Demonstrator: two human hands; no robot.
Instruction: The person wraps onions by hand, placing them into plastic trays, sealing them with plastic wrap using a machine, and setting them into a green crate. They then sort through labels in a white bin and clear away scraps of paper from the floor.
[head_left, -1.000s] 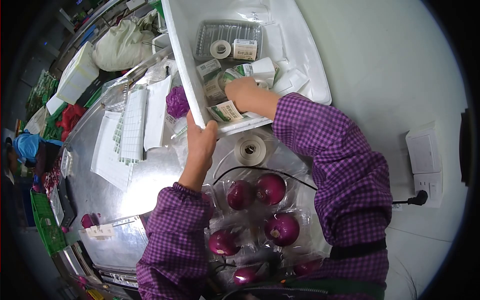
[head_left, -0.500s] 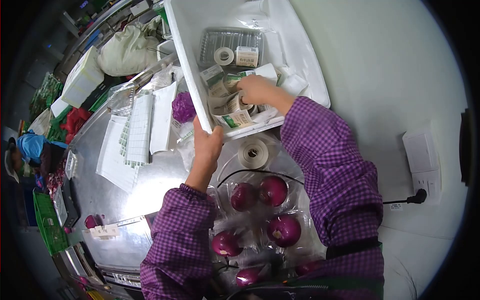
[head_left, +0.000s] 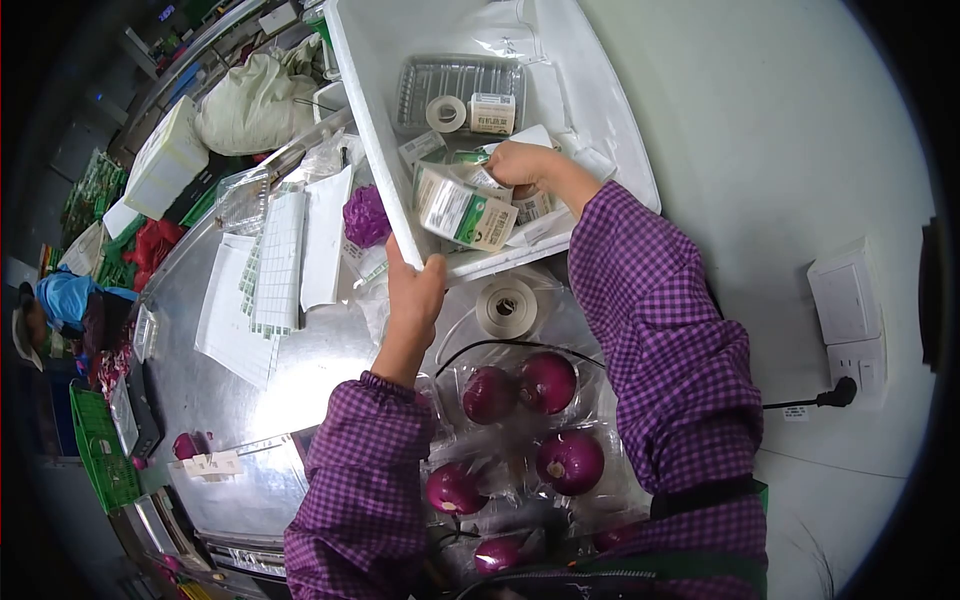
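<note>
My left hand (head_left: 415,297) grips the near left rim of a white foam box (head_left: 385,130), thumb outside and fingers at the edge. Inside the box, my right hand (head_left: 527,167) is closed on a roll of printed labels (head_left: 535,207); its fingertips are partly hidden. A strip of green and white labels (head_left: 465,208) stands raised and curved just left of that hand. Further back in the box lies a clear plastic tray (head_left: 425,80) with two label rolls, one on its side showing its core (head_left: 446,114) and one upright (head_left: 492,114).
Below the box sit a large paper roll (head_left: 506,307), a black cable and several wrapped purple onions (head_left: 570,462). To the left are label sheets (head_left: 278,260), a purple net bundle (head_left: 366,216) and a metal table (head_left: 330,350). A wall with a socket (head_left: 857,367) and plug borders the right.
My right hand has shifted slightly right within the box. The label strip beside it has risen and turned, showing more of its printed face. My left hand stays on the rim.
</note>
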